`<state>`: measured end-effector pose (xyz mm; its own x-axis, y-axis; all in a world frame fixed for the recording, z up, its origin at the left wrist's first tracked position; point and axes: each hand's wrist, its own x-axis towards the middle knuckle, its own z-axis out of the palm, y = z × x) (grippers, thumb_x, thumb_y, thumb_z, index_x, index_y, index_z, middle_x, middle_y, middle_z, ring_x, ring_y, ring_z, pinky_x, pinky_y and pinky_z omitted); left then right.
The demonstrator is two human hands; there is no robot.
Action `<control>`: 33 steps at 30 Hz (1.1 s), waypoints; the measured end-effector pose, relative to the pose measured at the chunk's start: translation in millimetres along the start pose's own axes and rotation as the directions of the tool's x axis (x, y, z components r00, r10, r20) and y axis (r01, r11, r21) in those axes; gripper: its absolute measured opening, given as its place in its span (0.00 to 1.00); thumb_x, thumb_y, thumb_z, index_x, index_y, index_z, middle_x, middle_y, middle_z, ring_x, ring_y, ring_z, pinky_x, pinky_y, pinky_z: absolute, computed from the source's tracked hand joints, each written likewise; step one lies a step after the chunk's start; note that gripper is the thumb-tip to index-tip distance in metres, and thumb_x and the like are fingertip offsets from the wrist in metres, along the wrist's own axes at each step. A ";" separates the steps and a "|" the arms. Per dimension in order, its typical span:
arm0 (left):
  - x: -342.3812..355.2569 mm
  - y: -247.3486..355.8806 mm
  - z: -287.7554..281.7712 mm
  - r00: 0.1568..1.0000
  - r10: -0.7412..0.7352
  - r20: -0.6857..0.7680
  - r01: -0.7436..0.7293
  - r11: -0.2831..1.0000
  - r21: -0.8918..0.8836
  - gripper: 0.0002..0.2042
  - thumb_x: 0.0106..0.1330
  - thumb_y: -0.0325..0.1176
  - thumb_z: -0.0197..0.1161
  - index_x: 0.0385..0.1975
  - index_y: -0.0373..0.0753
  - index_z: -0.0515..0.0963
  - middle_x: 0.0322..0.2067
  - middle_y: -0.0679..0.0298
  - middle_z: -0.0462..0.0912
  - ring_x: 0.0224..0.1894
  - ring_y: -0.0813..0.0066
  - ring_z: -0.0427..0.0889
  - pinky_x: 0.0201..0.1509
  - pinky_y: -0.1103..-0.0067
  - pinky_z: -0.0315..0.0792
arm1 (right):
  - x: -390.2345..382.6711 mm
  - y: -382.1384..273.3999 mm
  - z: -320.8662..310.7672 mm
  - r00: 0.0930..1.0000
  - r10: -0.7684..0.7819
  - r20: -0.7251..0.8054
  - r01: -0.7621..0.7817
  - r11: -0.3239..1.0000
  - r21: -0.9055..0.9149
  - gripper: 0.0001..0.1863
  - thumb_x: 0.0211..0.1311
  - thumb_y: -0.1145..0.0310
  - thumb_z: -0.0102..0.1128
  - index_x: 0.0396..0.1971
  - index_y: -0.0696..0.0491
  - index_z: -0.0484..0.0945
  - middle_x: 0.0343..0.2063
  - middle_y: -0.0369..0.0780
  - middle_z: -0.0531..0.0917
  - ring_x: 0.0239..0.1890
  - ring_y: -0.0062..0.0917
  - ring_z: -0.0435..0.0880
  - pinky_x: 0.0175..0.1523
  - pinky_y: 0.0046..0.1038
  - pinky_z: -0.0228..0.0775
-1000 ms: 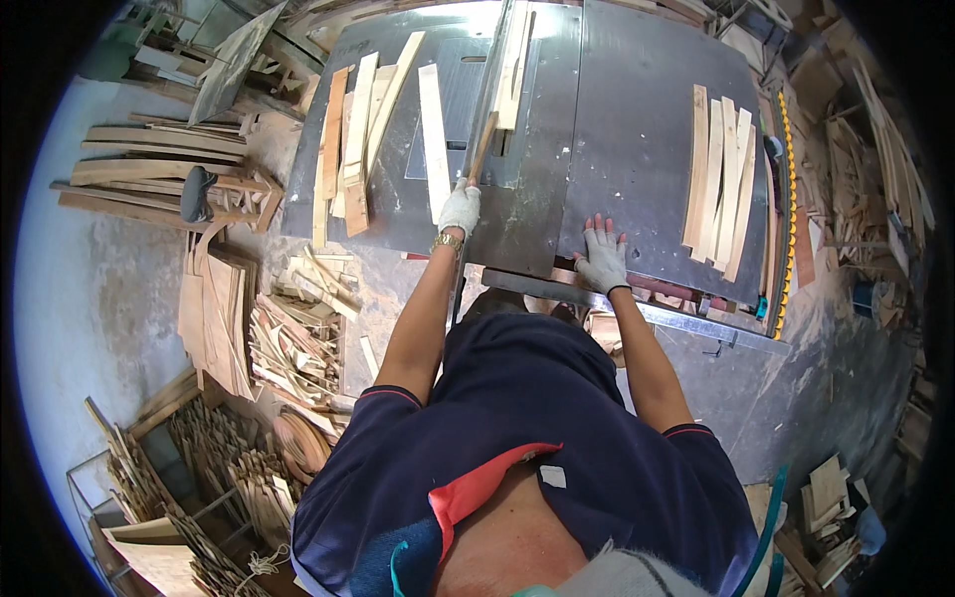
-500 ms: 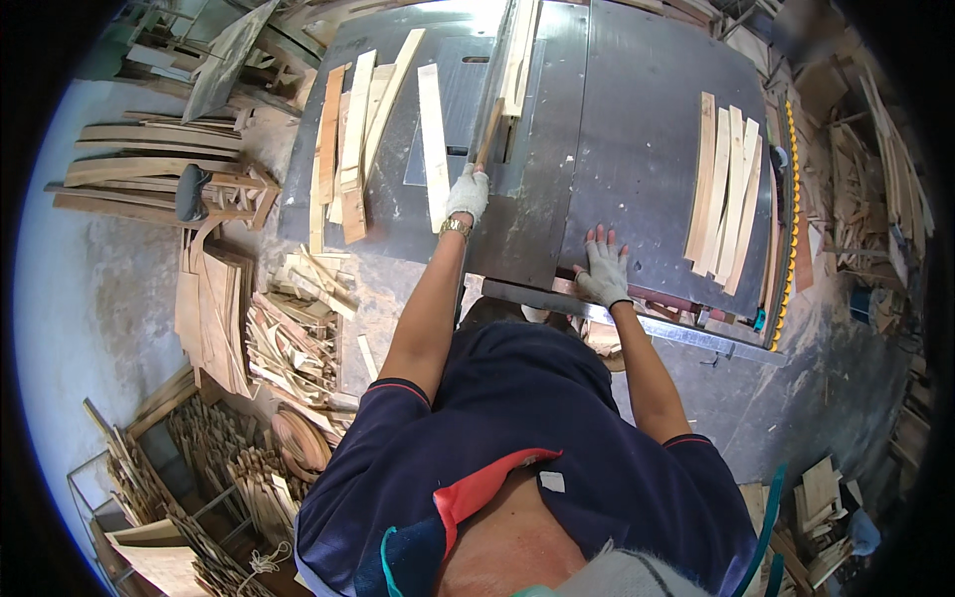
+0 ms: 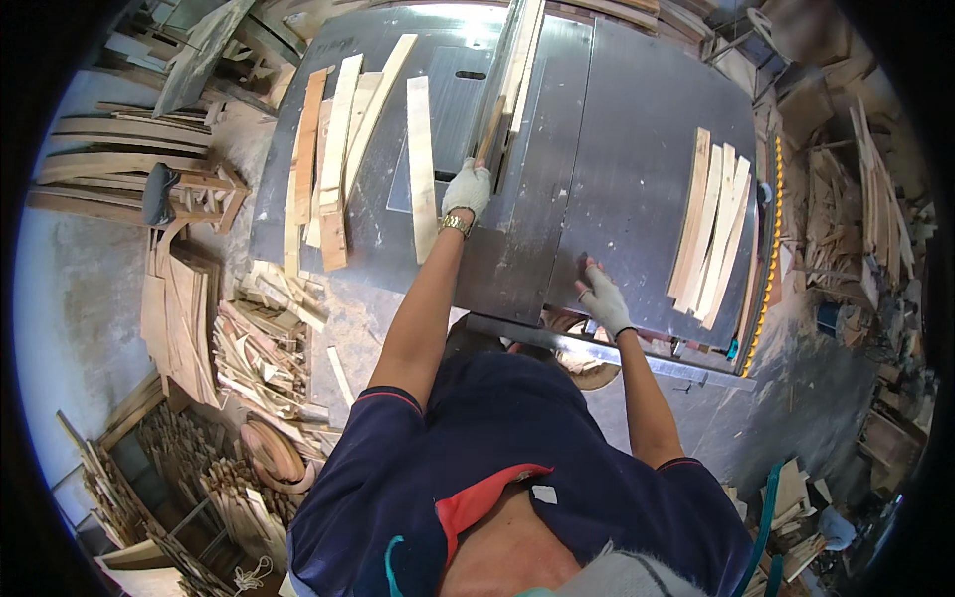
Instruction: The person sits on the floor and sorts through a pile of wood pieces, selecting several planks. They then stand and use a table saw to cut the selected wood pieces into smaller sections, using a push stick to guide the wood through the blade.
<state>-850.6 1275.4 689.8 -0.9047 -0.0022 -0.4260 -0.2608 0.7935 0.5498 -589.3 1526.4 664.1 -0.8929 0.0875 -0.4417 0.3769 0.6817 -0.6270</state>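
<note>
Grey metal saw table [image 3: 637,149] fills the workshop's far part. Left hand [image 3: 466,187], fingers closed around a wood strip [image 3: 489,129], keeps it along the fence; right hand [image 3: 603,297] lies spread flat for support.

offcut pile [image 3: 269,343], stacked slats [image 3: 711,234], stool [image 3: 189,194]

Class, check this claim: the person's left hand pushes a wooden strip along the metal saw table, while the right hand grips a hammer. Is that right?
Not quite. In the head view the right hand holds no hammer; it rests flat on the metal saw table. The left hand does push the wooden strip.
</note>
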 end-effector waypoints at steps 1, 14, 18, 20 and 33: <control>3.4 4.8 -3.8 1.000 -0.009 0.003 0.009 1.000 0.010 0.28 0.73 0.54 0.41 0.66 0.46 0.68 0.49 0.39 0.81 0.52 0.39 0.80 0.56 0.53 0.73 | 8.9 1.8 -12.6 1.000 0.008 -0.014 -0.005 0.987 0.161 0.36 0.67 0.55 0.58 0.71 0.55 0.61 0.69 0.51 0.67 0.71 0.44 0.65 0.72 0.41 0.58; 32.6 73.9 -33.4 0.995 -0.022 0.099 0.026 0.999 -0.038 0.26 0.73 0.51 0.43 0.64 0.42 0.69 0.47 0.40 0.82 0.52 0.38 0.81 0.56 0.52 0.73 | 378.8 -116.8 -172.5 0.924 -0.314 -0.220 0.276 0.943 -0.188 0.31 0.65 0.55 0.50 0.65 0.55 0.68 0.46 0.55 0.83 0.43 0.46 0.86 0.50 0.39 0.75; 38.7 79.4 -38.1 0.991 -0.008 0.133 0.012 0.999 -0.034 0.24 0.73 0.50 0.42 0.57 0.40 0.71 0.44 0.40 0.83 0.49 0.37 0.82 0.54 0.52 0.73 | 486.0 -132.2 -173.1 0.936 -0.338 -0.095 0.266 0.860 -0.436 0.31 0.67 0.60 0.46 0.68 0.57 0.65 0.53 0.52 0.82 0.55 0.44 0.82 0.59 0.34 0.71; 44.5 78.9 -43.1 0.992 -0.015 0.129 0.019 0.999 -0.032 0.24 0.73 0.51 0.42 0.59 0.41 0.71 0.44 0.40 0.83 0.49 0.37 0.81 0.54 0.51 0.73 | 517.2 -154.6 -167.4 0.965 -0.263 0.016 0.253 0.906 -0.341 0.30 0.66 0.60 0.46 0.66 0.58 0.68 0.54 0.52 0.82 0.56 0.44 0.81 0.61 0.34 0.69; 89.0 93.5 -51.0 0.986 0.030 0.162 -0.022 0.999 -0.046 0.24 0.72 0.50 0.44 0.59 0.43 0.71 0.47 0.41 0.83 0.52 0.39 0.81 0.56 0.53 0.72 | 588.0 -146.2 -160.9 0.967 -0.236 0.098 0.255 0.920 -0.298 0.28 0.62 0.62 0.49 0.63 0.50 0.74 0.54 0.49 0.82 0.56 0.40 0.80 0.63 0.32 0.68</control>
<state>-972.7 1318.4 739.9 -0.8457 0.1197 -0.5200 -0.2557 0.7644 0.5919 -1209.0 1595.0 599.3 -0.9281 -0.1475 -0.3419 0.0460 0.8659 -0.4982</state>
